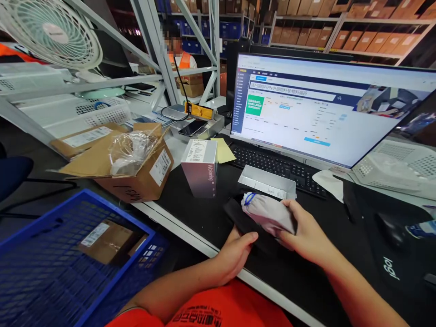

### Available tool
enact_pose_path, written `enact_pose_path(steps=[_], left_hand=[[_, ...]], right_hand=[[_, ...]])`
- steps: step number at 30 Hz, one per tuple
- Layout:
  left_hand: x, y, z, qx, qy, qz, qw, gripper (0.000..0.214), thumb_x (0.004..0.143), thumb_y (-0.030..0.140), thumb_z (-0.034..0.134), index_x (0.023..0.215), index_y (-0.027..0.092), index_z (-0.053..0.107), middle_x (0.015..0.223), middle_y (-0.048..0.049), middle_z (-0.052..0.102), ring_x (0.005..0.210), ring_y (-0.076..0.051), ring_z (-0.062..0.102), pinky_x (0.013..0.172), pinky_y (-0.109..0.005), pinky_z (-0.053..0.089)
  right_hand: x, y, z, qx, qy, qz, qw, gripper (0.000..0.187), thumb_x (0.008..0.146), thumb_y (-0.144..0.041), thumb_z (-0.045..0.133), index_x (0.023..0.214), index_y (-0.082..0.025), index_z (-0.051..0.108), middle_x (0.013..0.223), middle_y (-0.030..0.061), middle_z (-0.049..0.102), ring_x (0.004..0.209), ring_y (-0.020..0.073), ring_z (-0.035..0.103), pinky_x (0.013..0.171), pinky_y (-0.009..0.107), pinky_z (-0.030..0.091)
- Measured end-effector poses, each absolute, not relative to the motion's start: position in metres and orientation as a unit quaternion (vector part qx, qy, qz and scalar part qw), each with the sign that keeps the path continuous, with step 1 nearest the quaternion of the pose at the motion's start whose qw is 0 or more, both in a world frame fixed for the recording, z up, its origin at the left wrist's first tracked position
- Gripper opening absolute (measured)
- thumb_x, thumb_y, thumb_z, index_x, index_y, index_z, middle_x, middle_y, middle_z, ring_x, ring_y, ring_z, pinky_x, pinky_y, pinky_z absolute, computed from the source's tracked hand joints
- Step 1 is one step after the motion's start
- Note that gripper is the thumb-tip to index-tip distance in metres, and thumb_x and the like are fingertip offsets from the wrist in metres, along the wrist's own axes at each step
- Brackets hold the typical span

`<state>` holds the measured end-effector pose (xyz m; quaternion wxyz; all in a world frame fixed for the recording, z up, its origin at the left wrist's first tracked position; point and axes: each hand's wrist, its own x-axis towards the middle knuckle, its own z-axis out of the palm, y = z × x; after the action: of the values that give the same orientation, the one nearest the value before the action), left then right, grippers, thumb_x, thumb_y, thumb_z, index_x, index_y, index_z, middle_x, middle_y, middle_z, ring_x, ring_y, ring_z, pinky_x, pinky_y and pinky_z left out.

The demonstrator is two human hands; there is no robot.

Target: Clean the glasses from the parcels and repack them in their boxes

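My right hand (303,231) is closed around a light grey drawstring pouch (267,211) with a blue cord at its left end. Beneath the pouch is a black box-like piece (238,217), gripped by my left hand (236,254) with the thumb on its near side. Its exact shape is hard to make out against the black mat. Just behind both hands lies an open grey-white box part (267,181). To the left of it stands a closed silver-pink box (200,170) with a white label on top.
An open carton (136,177) with clear plastic wrap sits at the left table edge. Below it is a blue basket (85,195) holding brown boxes. A keyboard (272,165), monitor (306,104) and mouse (390,231) are behind and right. Another person (185,59) is in the background.
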<state>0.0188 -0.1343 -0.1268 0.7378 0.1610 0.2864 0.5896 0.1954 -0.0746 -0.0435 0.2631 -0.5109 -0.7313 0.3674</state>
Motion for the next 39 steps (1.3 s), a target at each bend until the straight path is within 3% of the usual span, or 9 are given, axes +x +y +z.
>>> enact_pose_path(steps=[4,9,16,19,22,24,26,31,39], left_hand=[[0.017,-0.122,-0.114,0.135,0.302,0.582,0.743,0.045,0.075,0.027,0.083,0.116,0.017,0.066,0.123,-0.0103,0.071,0.127,-0.027,0.060,0.119,-0.045,0.037],[0.017,-0.123,-0.110,0.125,0.360,0.505,0.774,0.028,0.070,0.023,0.089,0.086,0.013,0.068,0.111,-0.0131,0.075,0.118,-0.027,0.066,0.117,-0.044,0.040],[0.021,-0.135,-0.108,0.238,0.322,0.417,0.816,0.044,0.068,0.025,0.087,0.107,0.017,0.069,0.124,-0.0126,0.070,0.125,-0.026,0.062,0.118,-0.045,0.036],[0.002,-0.141,-0.091,0.325,0.298,0.346,0.828,0.057,0.067,0.025,0.086,0.121,0.020,0.067,0.132,-0.0131,0.066,0.127,-0.025,0.061,0.113,-0.041,0.041],[-0.030,-0.146,-0.065,0.447,0.352,0.184,0.801,0.050,0.077,0.027,0.077,0.125,0.022,0.067,0.126,-0.0114,0.069,0.107,-0.022,0.071,0.092,-0.033,0.053],[-0.047,-0.143,-0.050,0.595,0.368,0.144,0.700,0.025,0.086,0.030,0.068,0.108,0.019,0.075,0.102,-0.0081,0.077,0.088,-0.020,0.073,0.077,-0.028,0.055],[-0.055,-0.134,-0.042,0.739,0.389,0.219,0.505,0.020,0.088,0.028,0.064,0.102,0.019,0.076,0.096,-0.0069,0.076,0.089,-0.021,0.071,0.083,-0.031,0.055],[-0.051,-0.100,-0.064,0.842,0.425,0.310,0.121,0.036,0.087,0.025,0.068,0.123,0.022,0.067,0.148,-0.0155,0.052,0.139,-0.035,0.045,0.115,-0.055,0.038],[-0.046,-0.086,-0.094,0.859,0.405,0.274,0.152,0.059,0.074,0.034,0.085,0.126,0.021,0.058,0.154,-0.0214,0.040,0.141,-0.038,0.043,0.113,-0.057,0.042]], right_hand=[[0.226,-0.055,-0.028,-0.485,-0.544,0.551,0.407,0.048,0.065,-0.024,0.073,0.111,-0.021,0.063,0.100,0.0027,0.071,0.087,0.0217,0.067,0.072,0.030,0.053],[0.250,-0.039,-0.019,-0.461,-0.373,0.458,0.662,0.054,0.061,-0.018,0.080,0.112,-0.029,0.068,0.119,-0.0023,0.069,0.108,0.0184,0.066,0.084,0.027,0.056],[0.272,-0.033,-0.011,-0.433,-0.305,0.424,0.735,0.045,0.051,-0.009,0.077,0.093,-0.024,0.070,0.091,-0.0056,0.071,0.090,0.0117,0.067,0.079,0.020,0.056],[0.280,-0.029,-0.018,-0.482,-0.358,0.437,0.669,0.032,0.050,-0.016,0.076,0.080,-0.022,0.067,0.080,-0.0029,0.071,0.080,0.0165,0.068,0.069,0.024,0.058],[0.279,-0.026,-0.025,-0.499,-0.548,0.501,0.447,0.031,0.055,-0.022,0.070,0.087,-0.021,0.071,0.107,0.0068,0.075,0.099,0.0283,0.070,0.085,0.040,0.059],[0.273,-0.026,-0.029,-0.462,-0.658,0.520,0.287,0.034,0.062,-0.022,0.064,0.095,-0.022,0.073,0.130,0.0075,0.068,0.121,0.0329,0.062,0.100,0.048,0.052],[0.264,-0.028,-0.029,-0.426,-0.728,0.504,0.187,0.035,0.066,-0.019,0.057,0.097,-0.024,0.073,0.132,0.0050,0.066,0.131,0.0321,0.056,0.107,0.051,0.047],[0.248,-0.045,-0.020,-0.400,-0.800,0.431,0.119,0.049,0.063,-0.010,0.047,0.103,-0.025,0.071,0.103,0.0022,0.073,0.100,0.0250,0.070,0.093,0.041,0.058],[0.249,-0.056,-0.017,-0.421,-0.813,0.389,0.096,0.064,0.064,-0.008,0.048,0.122,-0.026,0.069,0.111,0.0040,0.073,0.103,0.0271,0.070,0.095,0.043,0.058]])
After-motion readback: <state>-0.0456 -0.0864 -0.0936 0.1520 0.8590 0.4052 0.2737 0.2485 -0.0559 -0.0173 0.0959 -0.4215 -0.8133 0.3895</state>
